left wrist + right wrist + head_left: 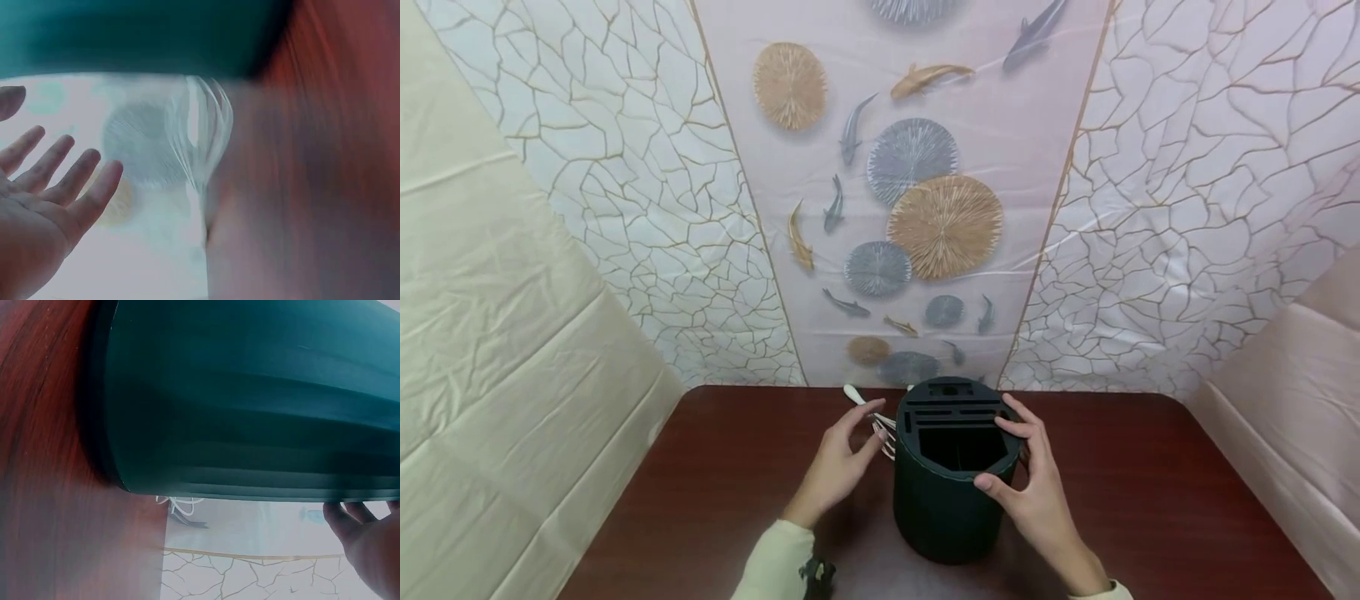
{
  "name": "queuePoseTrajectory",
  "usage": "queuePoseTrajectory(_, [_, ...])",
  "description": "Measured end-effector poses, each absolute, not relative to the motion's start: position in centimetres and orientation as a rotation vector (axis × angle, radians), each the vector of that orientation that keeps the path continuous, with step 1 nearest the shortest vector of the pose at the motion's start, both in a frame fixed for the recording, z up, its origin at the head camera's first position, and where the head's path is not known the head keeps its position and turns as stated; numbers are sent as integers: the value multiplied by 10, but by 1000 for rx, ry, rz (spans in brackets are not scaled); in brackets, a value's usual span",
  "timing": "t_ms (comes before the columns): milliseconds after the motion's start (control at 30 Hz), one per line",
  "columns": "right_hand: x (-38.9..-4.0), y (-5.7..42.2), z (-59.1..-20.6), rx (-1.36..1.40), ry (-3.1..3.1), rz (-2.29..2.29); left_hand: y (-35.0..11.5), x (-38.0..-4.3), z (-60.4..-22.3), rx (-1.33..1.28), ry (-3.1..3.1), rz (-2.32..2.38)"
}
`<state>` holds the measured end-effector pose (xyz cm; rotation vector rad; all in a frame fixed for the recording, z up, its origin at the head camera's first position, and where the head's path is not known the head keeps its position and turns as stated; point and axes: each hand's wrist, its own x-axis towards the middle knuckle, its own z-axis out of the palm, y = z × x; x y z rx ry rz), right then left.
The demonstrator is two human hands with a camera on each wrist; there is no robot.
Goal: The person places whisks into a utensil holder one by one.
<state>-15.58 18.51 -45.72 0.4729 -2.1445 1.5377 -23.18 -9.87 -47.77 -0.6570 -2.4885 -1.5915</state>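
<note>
A dark green, round knife and utensil holder [951, 517] stands upright on the table, its black top cut with slots and one large opening. My right hand [1037, 492] grips its upper right side, thumb at the front rim and fingers along the right edge. In the right wrist view, fingertips [342, 522] lie against the holder's ribbed wall [250, 406]. To the left of the holder, my left hand [837, 467] is held apart from it with fingers spread and holding nothing. A whisk [200, 137] with pale wires lies behind that hand, partly hidden by the holder.
The dark red wooden table [1135, 492] reaches back to a patterned cloth backdrop [880, 192]. Pale cloth walls [535, 400] rise at both sides. A white handle [852, 393] points toward the table's back edge, left of the holder.
</note>
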Motion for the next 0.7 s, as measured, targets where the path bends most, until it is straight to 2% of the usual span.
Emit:
queuePoseTrajectory(300, [-156, 182, -465, 495, -2103, 1608, -98, -286, -509, -947, -2925, -755])
queuePoseTrajectory(533, [-157, 182, -466, 501, -2100, 1590, -92, -294, -517, -1055, -2913, -283])
queuePoseTrajectory(700, [-157, 185, -463, 488, -2098, 1575, -94, -296, -513, -1036, -2839, -181])
